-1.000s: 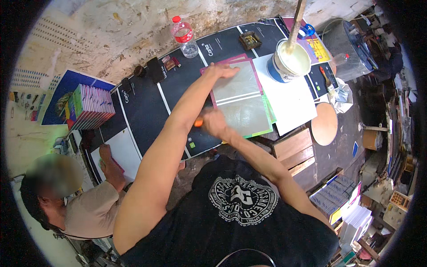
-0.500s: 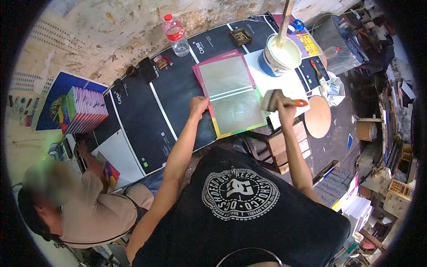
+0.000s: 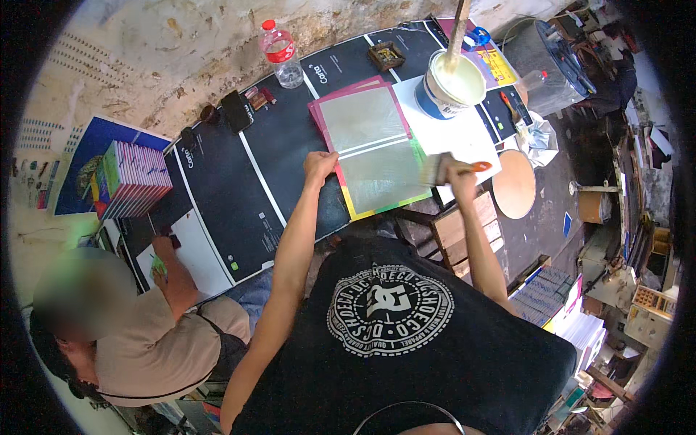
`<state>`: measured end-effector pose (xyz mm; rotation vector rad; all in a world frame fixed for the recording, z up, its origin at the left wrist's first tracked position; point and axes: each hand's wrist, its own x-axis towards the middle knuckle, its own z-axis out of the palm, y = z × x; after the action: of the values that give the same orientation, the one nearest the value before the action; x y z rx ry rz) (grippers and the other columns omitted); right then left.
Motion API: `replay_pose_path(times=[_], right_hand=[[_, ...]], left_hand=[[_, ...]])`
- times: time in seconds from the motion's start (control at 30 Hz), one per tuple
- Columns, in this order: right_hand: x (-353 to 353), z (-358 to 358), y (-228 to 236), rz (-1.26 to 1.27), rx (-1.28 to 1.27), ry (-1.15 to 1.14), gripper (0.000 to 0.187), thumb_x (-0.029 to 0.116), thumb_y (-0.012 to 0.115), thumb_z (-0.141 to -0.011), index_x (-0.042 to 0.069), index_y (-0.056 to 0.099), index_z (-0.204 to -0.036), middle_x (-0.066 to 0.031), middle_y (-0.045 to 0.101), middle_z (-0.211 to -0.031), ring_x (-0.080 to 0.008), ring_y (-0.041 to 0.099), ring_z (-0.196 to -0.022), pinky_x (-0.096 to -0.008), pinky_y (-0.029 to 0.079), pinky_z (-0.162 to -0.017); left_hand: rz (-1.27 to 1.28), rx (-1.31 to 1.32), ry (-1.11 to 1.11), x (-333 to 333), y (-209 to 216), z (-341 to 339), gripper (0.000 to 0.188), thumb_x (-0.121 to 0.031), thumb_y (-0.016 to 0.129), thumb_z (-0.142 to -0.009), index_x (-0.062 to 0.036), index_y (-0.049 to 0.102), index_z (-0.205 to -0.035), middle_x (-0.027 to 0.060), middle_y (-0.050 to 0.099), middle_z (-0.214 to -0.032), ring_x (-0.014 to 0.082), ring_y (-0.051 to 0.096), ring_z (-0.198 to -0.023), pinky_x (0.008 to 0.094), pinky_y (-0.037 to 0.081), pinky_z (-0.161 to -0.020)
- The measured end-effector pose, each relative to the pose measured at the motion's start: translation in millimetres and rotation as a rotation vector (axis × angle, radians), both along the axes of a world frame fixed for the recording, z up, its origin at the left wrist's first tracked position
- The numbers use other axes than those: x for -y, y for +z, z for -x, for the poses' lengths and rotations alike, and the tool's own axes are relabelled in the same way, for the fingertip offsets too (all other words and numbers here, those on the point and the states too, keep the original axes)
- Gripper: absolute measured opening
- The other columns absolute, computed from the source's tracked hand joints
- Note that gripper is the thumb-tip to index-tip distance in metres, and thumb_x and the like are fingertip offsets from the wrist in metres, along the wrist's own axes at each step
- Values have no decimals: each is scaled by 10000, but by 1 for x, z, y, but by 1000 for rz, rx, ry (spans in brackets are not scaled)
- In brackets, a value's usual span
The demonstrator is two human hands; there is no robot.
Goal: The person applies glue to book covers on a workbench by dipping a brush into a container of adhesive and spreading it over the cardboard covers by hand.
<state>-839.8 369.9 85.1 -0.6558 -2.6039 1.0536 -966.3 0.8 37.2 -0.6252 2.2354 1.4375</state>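
A book cover (image 3: 366,119) lies face down on the black table, two grey boards within a pink, yellow and green margin. Other pink-edged sheets (image 3: 316,116) show beneath its far left side. My left hand (image 3: 319,167) is closed at the cover's left edge, thumb and fingers gripping it near the gap between the boards. At the right edge, my right hand (image 3: 460,178) is wrapped round a wide brush with an orange handle (image 3: 481,167). Motion blurs the bristles, which are over or beside the near board's right side; contact cannot be told.
A bucket of pale paste (image 3: 441,90) with a wooden stick stands on a white sheet (image 3: 475,141). Behind are a water bottle (image 3: 281,58) and a small box (image 3: 386,56). At left sit a book stack (image 3: 134,181) and a co-worker (image 3: 163,341). A round board (image 3: 514,185) is right.
The brush in my right hand has swept slightly nearer to me and blurred. My left hand stays at the cover's edge. The co-worker's hands have shifted over the white board.
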Motion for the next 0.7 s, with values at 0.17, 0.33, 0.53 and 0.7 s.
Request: replay_pose_path(times=[0.17, 0.33, 0.53, 0.7], right_hand=[[-79, -82, 51, -41, 61, -540, 423, 275, 742, -869, -84, 657, -1075, -150, 709, -1011, -212, 670, -900, -352, 523, -841], [-114, -177, 47, 159, -294, -818, 366, 218, 779, -843, -91, 709, -1026, -101, 714, -1001, -171, 664, -846, -323, 554, -777], [-137, -224, 13, 332, -211, -964, 342, 203, 767, -843, -52, 685, -1056, -69, 701, -1003, -151, 649, -839, -327, 535, -762], [-159, -147, 38, 589, -272, -715, 257, 307, 737, -872, 72, 705, -970, -3, 676, -859, -77, 574, -678, -236, 437, -555]], left_hand=[[-113, 12, 80, 65, -35, -16, 334, -303, 736, -796, 4, 767, -925, 116, 743, -832, 176, 711, -769, 327, 532, -706], [-188, 45, 125, 161, 1, -55, 206, -219, 679, -860, -17, 705, -888, 52, 689, -818, 133, 649, -678, 268, 435, -523], [-19, 178, 184, 268, -27, -116, 205, -218, 623, -883, -39, 710, -932, 19, 673, -804, 163, 694, -710, 240, 391, -410], [441, -16, -263, 381, -115, -183, 245, -218, 649, -829, 17, 715, -829, 95, 707, -831, 187, 682, -672, 295, 573, -571]])
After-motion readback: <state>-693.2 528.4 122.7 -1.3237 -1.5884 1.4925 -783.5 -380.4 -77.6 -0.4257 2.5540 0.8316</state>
